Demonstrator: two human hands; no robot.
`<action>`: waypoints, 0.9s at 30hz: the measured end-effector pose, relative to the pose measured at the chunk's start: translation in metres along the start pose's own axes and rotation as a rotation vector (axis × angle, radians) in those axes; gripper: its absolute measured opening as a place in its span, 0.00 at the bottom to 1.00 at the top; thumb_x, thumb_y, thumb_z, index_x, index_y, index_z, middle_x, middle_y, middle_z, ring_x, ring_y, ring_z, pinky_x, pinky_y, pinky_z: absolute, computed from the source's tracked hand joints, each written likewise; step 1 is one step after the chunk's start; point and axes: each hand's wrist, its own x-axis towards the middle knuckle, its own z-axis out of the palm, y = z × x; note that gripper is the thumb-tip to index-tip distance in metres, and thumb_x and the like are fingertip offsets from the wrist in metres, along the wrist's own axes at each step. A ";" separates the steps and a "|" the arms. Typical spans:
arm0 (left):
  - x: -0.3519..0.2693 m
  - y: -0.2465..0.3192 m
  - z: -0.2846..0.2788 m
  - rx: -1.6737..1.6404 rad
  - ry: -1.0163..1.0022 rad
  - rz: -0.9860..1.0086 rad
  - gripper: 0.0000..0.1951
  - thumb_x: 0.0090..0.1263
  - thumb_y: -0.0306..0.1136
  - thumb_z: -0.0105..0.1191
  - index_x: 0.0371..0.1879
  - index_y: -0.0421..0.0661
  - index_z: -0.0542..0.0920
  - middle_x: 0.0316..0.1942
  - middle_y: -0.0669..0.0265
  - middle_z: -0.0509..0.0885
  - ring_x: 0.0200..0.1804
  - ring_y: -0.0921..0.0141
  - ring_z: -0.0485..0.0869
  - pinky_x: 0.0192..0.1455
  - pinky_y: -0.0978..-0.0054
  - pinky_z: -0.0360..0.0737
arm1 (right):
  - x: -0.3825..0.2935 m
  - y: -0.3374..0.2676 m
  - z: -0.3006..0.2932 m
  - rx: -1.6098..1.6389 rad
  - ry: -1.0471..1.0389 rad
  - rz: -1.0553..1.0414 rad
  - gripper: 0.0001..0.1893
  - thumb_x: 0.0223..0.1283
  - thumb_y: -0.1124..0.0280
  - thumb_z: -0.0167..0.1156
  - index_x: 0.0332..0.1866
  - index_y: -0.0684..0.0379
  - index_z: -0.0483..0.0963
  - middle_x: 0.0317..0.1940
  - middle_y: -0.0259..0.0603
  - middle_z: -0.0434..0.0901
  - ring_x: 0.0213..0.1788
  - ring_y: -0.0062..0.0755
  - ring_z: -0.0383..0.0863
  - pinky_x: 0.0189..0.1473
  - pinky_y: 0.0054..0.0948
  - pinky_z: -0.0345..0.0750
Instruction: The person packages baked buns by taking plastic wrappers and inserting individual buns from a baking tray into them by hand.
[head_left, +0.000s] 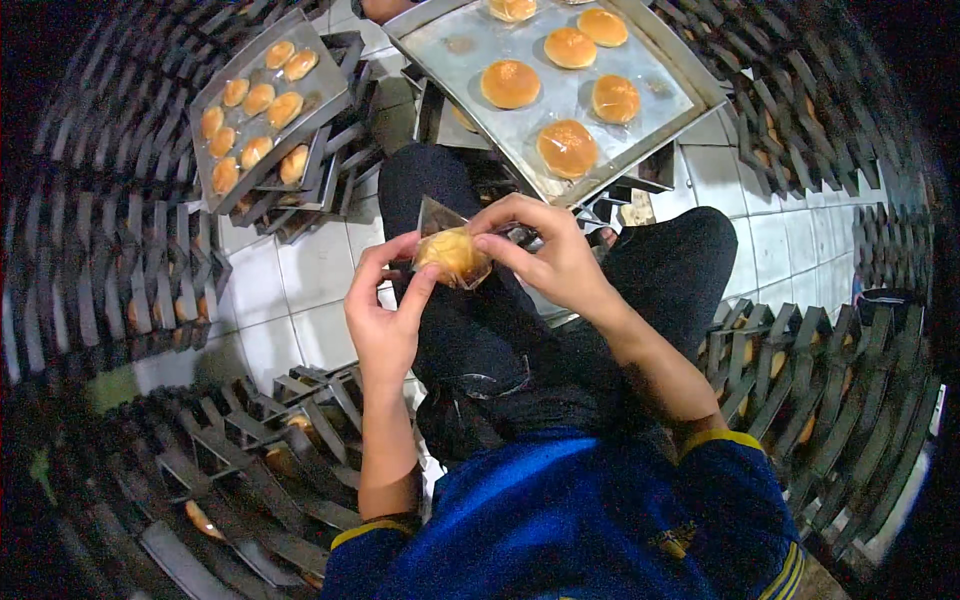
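Above my lap, a bread bun in a clear plastic wrapper (453, 257) is held between my two hands. My left hand (394, 292) grips its left side, with the thumb on the lower front. On the right side, the thumb and forefinger of my right hand (536, 244) pinch the film. Just beyond my hands lies a metal baking tray (517, 150) with several round golden buns, such as one bun (567, 148) near its close corner; some look wrapped in clear film. A smaller tray (330, 105) at the upper left bears several small oval buns (259, 99).
Stacks of dark metal trays with buns between them stand on the left (127, 262), lower left (255, 480), right (802, 375) and upper right (795, 112). White floor tiles (315, 277) show between them. Part of another person shows at the top edge.
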 end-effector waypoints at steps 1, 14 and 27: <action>0.004 0.001 0.000 -0.002 -0.003 -0.004 0.14 0.72 0.27 0.70 0.54 0.41 0.89 0.50 0.65 0.91 0.55 0.69 0.87 0.58 0.71 0.79 | 0.002 0.003 0.001 -0.014 -0.012 -0.040 0.11 0.69 0.69 0.73 0.48 0.65 0.86 0.42 0.44 0.91 0.48 0.36 0.91 0.55 0.34 0.83; -0.007 -0.005 -0.037 -0.173 -0.014 -0.050 0.14 0.76 0.31 0.70 0.31 0.45 0.77 0.30 0.78 0.72 0.37 0.79 0.66 0.43 0.78 0.65 | -0.014 0.010 -0.016 0.163 0.030 0.197 0.08 0.66 0.70 0.77 0.44 0.63 0.90 0.39 0.37 0.93 0.36 0.20 0.86 0.41 0.24 0.82; -0.055 -0.065 -0.032 -0.112 -0.156 -0.620 0.13 0.82 0.36 0.61 0.33 0.47 0.79 0.31 0.79 0.76 0.39 0.82 0.70 0.44 0.81 0.65 | -0.041 0.066 -0.003 0.389 -0.350 0.767 0.20 0.66 0.64 0.78 0.57 0.63 0.85 0.35 0.32 0.89 0.37 0.19 0.85 0.47 0.24 0.80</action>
